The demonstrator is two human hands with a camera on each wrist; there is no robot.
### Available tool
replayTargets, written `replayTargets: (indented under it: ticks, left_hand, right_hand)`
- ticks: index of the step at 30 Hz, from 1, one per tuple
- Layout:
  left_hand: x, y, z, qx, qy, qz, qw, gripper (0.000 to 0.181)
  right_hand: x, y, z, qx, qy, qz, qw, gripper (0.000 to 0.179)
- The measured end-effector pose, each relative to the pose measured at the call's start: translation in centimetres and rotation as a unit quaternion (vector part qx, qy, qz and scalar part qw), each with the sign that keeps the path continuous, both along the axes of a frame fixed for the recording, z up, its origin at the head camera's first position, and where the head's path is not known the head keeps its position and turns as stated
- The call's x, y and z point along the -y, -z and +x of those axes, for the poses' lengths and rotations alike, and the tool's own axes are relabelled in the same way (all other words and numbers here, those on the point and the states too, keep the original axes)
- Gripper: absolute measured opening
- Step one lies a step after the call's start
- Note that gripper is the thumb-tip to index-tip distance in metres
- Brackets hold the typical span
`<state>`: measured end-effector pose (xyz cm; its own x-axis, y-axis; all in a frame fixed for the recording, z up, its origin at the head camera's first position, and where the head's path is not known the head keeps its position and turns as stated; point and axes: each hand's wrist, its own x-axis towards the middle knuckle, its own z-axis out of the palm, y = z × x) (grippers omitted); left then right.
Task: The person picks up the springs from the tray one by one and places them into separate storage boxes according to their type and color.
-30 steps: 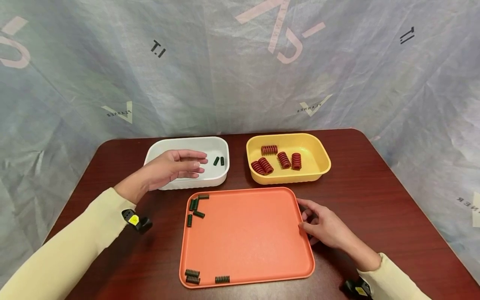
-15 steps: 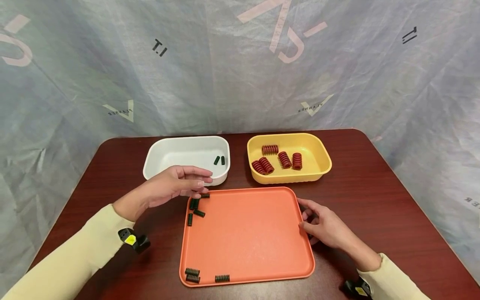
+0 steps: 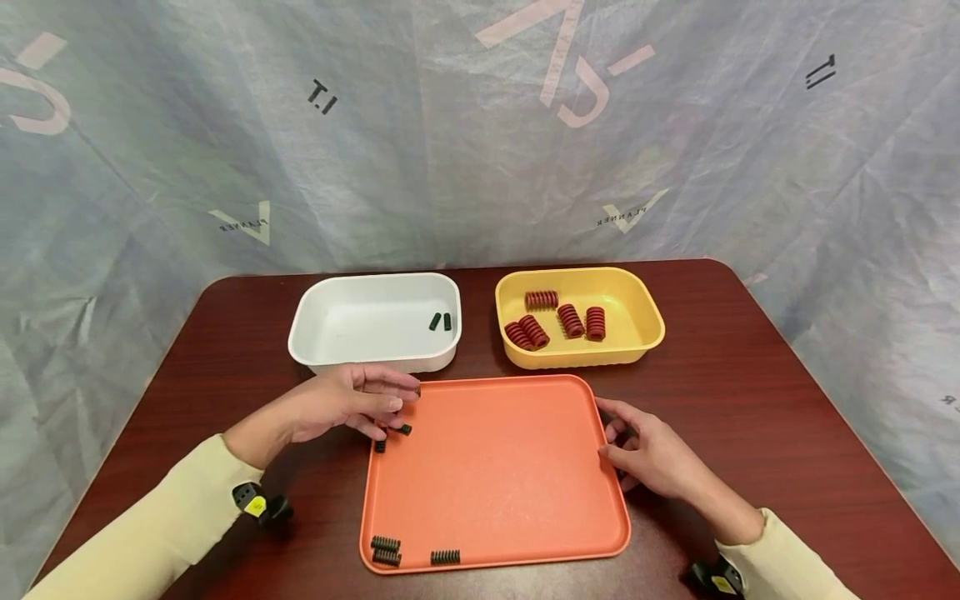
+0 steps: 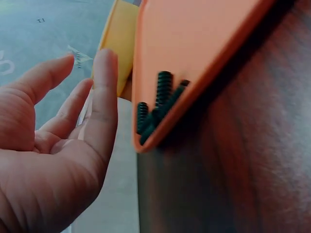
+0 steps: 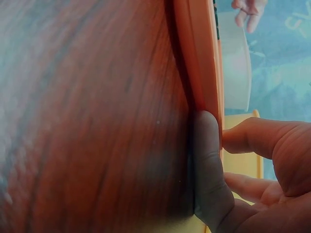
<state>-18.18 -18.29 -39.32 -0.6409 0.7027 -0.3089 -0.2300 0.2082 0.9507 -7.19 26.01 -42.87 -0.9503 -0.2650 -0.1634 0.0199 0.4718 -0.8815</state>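
The right hand (image 5: 294,170) is gripping the orange tray (image 5: 204,58) by its edge; a white bin (image 5: 235,70) and yellow bin (image 5: 241,164) are showing beyond.

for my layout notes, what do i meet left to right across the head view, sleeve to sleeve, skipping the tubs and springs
Left sleeve, left hand, orange tray, right hand, right sleeve.

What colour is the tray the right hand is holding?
The tray in the right hand is orange; the head view shows it best.
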Motion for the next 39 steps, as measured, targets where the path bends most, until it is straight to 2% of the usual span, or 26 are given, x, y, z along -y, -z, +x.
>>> replayTargets:
  ticks: [9,16,22,26,32,36,39]
  left_hand:
    - [0.2,1.3,0.3,0.012,0.001,-0.033,0.9994,0.053]
    - [-0.3,1.4,0.4,-0.012,-0.005,-0.074,0.9971,0.049]
    - [-1.4,1.1,0.8,-0.037,-0.028,-0.117,0.9920,0.047]
    - [-2.3,0.8,1.4,-0.065,-0.045,-0.163,0.9835,0.044]
    - [-3.7,0.4,2.2,-0.123,-0.061,-0.240,0.9611,0.030]
    - [-3.9,0.4,2.4,-0.143,-0.066,-0.256,0.9538,0.017]
    - [-3.7,0.6,2.3,-0.154,-0.062,-0.255,0.9525,0.011]
  right_hand:
    - [0.1,0.0,0.0,0.002,0.005,-0.001,1.0000,0.066]
    - [0.1,0.0,0.0,0.000,0.006,0.002,1.0000,0.066]
    - [0.1,0.0,0.1,0.004,0.006,0.001,1.0000,0.067]
    - [0.1,-0.1,0.1,0.008,0.005,0.000,1.0000,0.067]
    - [0.1,0.0,0.2,0.006,0.008,0.002,1.0000,0.067]
    - [0.1,0.0,0.1,0.004,0.008,0.000,1.0000,0.067]
    - [0.1,0.0,0.1,0.004,0.008,-0.001,1.0000,0.067]
